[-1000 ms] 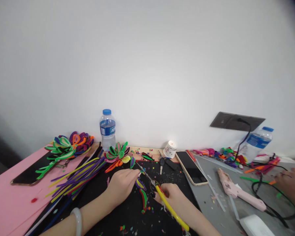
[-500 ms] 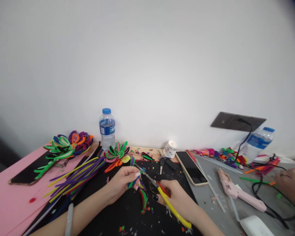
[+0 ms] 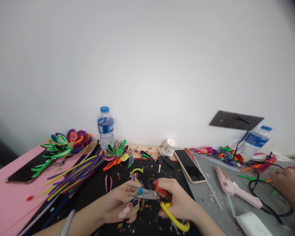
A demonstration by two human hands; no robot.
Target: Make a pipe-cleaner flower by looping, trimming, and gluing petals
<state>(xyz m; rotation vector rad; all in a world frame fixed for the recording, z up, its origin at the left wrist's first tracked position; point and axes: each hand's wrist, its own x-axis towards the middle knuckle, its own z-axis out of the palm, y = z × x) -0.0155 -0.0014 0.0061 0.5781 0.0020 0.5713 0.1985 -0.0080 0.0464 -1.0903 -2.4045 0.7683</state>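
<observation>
Cluttered black bench mat (image 3: 93, 193) below; my right hand (image 3: 177, 201) grips yellow-handled scissors (image 3: 159, 200), blades toward my left hand (image 3: 118, 206), which pinches a small pipe-cleaner piece (image 3: 137, 191). Blades so near fingertips could nick them

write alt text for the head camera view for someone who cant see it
A person's right hand holds yellow-handled scissors with the blades pointing left at a small pipe cleaner piece pinched in the left hand, over a black mat littered with clippings. Around lie pipe cleaner flowers, a water bottle, a phone and a pink glue gun.
</observation>
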